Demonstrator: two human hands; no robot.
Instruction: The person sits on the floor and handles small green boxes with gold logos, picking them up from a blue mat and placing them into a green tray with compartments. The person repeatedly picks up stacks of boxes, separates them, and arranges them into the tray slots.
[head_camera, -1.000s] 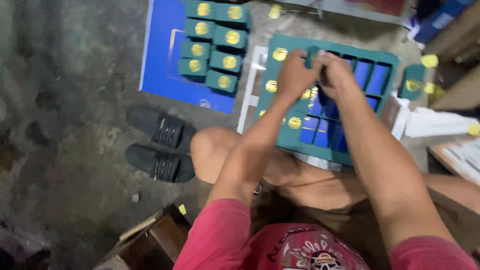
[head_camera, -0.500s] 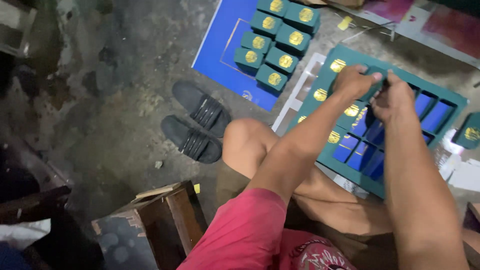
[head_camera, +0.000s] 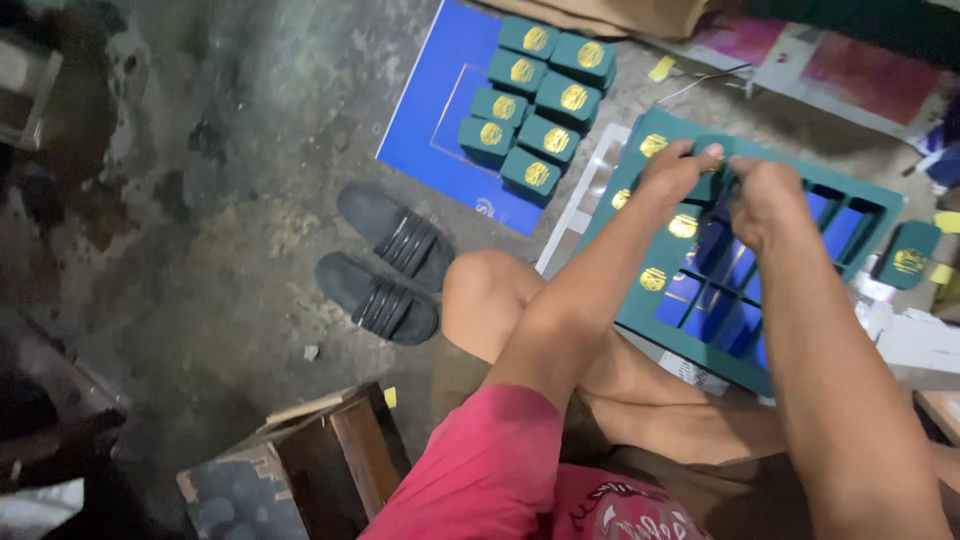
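Note:
A large teal die-cut sheet (head_camera: 640, 240) with round gold seals and several punched-out openings leans on my lap, blue showing through the holes. My left hand (head_camera: 672, 170) pinches a teal piece near the sheet's upper middle. My right hand (head_camera: 765, 195) grips the same spot just to the right, fingers curled on the sheet. Whether the pinched piece is free of the sheet I cannot tell. Several punched teal pieces with gold seals (head_camera: 535, 95) lie in rows on a blue card (head_camera: 440, 120) on the floor.
A pair of black sandals (head_camera: 385, 265) lies on the stained concrete floor beside my bare knee (head_camera: 485, 290). A worn wooden box (head_camera: 300, 470) stands at the bottom left. One loose teal piece (head_camera: 905, 255) and white papers (head_camera: 915, 340) lie at the right.
The view has swung left and down, so the sandals and wooden box show more. Both hands stay on the sheet's upper middle, working the same spot.

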